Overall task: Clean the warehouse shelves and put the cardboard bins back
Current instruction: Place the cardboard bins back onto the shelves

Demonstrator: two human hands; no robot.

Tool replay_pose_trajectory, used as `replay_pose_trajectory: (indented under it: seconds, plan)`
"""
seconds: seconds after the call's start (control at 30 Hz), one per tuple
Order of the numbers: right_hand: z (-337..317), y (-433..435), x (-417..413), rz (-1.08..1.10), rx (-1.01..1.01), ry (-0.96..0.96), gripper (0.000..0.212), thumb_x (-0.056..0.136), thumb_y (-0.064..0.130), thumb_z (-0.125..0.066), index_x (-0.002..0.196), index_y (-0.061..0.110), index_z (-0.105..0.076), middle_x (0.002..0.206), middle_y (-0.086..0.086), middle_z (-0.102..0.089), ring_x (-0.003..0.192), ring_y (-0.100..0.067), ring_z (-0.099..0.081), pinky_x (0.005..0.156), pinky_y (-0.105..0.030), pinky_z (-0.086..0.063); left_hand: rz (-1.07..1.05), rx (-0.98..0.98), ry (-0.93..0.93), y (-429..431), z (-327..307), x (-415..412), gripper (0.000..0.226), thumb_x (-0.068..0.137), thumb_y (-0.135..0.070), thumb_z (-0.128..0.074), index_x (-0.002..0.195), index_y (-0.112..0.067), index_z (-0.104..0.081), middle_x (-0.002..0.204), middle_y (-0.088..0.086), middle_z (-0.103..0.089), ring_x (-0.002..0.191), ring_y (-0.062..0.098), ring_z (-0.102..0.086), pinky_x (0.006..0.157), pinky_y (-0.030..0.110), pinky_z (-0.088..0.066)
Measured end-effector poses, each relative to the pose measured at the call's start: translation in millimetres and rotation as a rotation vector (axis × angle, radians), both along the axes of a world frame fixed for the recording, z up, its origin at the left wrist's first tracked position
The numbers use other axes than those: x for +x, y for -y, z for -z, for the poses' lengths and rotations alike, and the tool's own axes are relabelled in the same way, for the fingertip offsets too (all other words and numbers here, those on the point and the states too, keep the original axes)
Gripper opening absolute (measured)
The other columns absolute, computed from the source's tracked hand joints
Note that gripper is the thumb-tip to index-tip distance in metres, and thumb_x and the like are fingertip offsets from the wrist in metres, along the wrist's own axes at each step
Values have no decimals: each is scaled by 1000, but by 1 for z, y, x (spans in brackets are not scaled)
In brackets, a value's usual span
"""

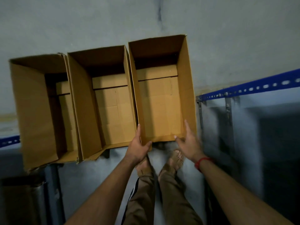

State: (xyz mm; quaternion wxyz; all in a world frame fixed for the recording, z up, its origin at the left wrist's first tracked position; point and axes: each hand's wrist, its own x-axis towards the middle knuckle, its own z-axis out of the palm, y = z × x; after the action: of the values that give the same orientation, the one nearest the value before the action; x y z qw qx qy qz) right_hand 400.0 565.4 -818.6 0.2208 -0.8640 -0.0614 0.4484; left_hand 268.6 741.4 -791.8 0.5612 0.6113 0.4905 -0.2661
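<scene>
My left hand point(138, 148) grips the right bin point(162, 98) at 7 o'clock, right hand point(189, 143) spread open at 5. Middle bin point(105, 103) touches it at 9, blue rail point(251, 88) close at 3.

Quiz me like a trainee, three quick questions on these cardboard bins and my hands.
1. How many cardboard bins stand side by side?
2. True or false: the left hand grips the rightmost bin at its near corner.
3. What is on the wrist of the right hand? A) red band B) watch C) glove
Key: 1. three; 2. true; 3. A
</scene>
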Motion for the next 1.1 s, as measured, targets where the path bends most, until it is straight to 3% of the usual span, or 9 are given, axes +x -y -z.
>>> replay_pose_trajectory:
  seconds: [0.2,0.3,0.37,0.4,0.5,0.6,0.87,1.03,1.1]
  plan:
    - [-88,-3,-24,165,163,153,66,98,36,-58,155,33,-24,152,-3,-42,138,-22,-41,113,-42,-38,8,31,130,4,-81,4,86,97,-19,-63,160,-22,-5,163,-3,-25,145,13,-28,106,19,-23]
    - [-138,-5,-27,274,274,209,59,98,38,-56,152,34,-32,153,3,-43,138,-15,-41,114,-41,-38,5,5,211,7,-130,15,84,97,-23,-63,160,-27,-9,160,-9,-27,129,-4,-35,102,18,-31]
    - [-173,-7,-28,338,355,253,57,98,37,-57,151,34,-36,152,7,-43,135,-13,-44,111,-38,-40,30,7,269,9,-163,18,83,97,-23,-63,160,-31,-10,150,-17,-29,103,-20,-45,82,4,-43]
    - [-191,-8,-29,366,391,274,56,98,36,-57,150,34,-37,152,9,-44,134,-11,-45,110,-37,-41,35,11,298,10,-181,20,83,97,-22,-64,160,-32,-11,150,-17,-29,100,-20,-45,74,1,-44]
    - [-246,-10,-32,432,490,318,56,98,35,-59,149,34,-38,150,12,-45,132,-5,-46,107,-29,-41,73,61,396,12,-235,21,82,95,-25,-65,159,-33,-13,162,-8,-24,137,1,-30,111,25,-35]
    - [-301,-8,-41,487,585,374,53,97,32,-60,147,32,-42,148,12,-48,132,-1,-46,107,-26,-41,108,97,478,18,-284,17,82,94,-26,-66,158,-32,-16,164,-6,-23,149,12,-23,122,42,-25]
    - [-408,28,-89,620,740,507,51,96,30,-63,144,27,-47,145,11,-52,131,0,-49,108,-23,-43,294,259,746,48,-379,-14,71,96,-34,-65,153,-45,-25,156,-24,-30,143,-8,-26,117,25,-27]
    - [-443,63,-115,661,770,573,52,94,29,-65,143,25,-49,144,8,-53,131,3,-48,109,-23,-42,426,303,836,75,-418,-31,72,95,-34,-65,154,-46,-25,156,-23,-32,143,-8,-27,116,21,-27]
    - [-457,79,-126,672,793,595,50,94,26,-65,142,24,-50,143,7,-54,129,6,-48,106,-15,-41,494,340,865,89,-429,-37,74,95,-33,-66,155,-43,-24,156,-23,-32,142,-10,-28,117,18,-27]
